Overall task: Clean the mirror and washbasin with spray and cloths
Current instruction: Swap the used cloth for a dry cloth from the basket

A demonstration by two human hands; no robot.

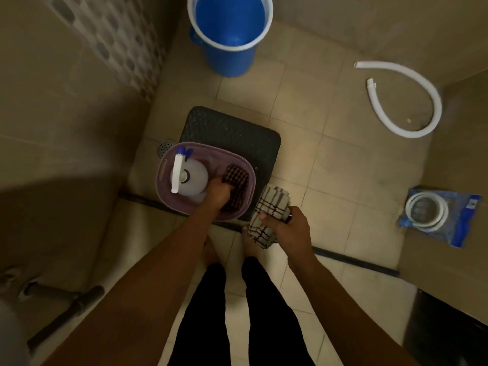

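Beige tiled bathroom floor (330, 165), purple basket (169, 204) on a dark stool (237, 128); left hand (217, 192) down inside, closed on the dark checked cloth (237, 178) beside the spray bottle (190, 175); right hand (286, 228) gripping the pale checked cloth (269, 207); best lifted straight up, clear of bottle and rim.

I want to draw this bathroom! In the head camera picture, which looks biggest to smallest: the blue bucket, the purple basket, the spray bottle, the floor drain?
1. Bucket and basket: they look about alike, so I won't rank them.
2. Spray bottle, sitting inside the basket.
3. Floor drain, clearly the smallest.
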